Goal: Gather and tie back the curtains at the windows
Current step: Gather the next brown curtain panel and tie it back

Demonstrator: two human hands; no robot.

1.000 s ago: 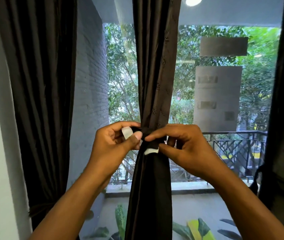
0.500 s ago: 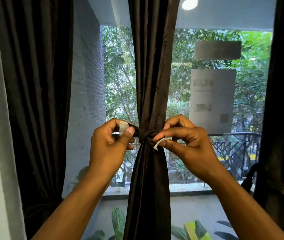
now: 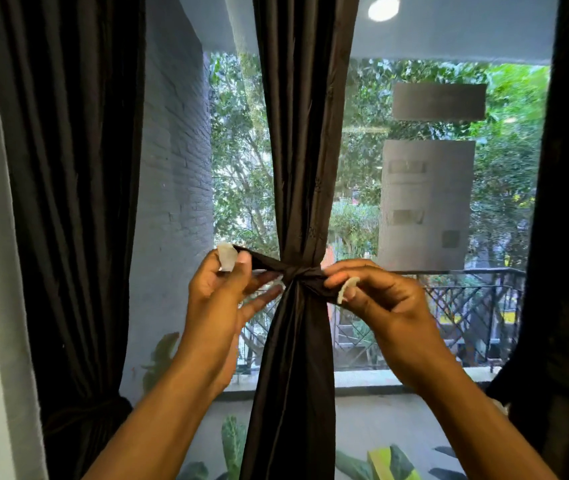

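Head view: dark brown gathered fabric curtain [image 3: 305, 168] hangs mid-window, cinched by a dark fabric tie-back strap [image 3: 302, 273]. Left hand [image 3: 222, 299] pinches the strap's white-tipped left end; right hand [image 3: 376, 299] pinches its white-tipped right end, just beside the knot.

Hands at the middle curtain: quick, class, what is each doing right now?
Left hand: pinching the tie-back's left end.
Right hand: pinching its right end.
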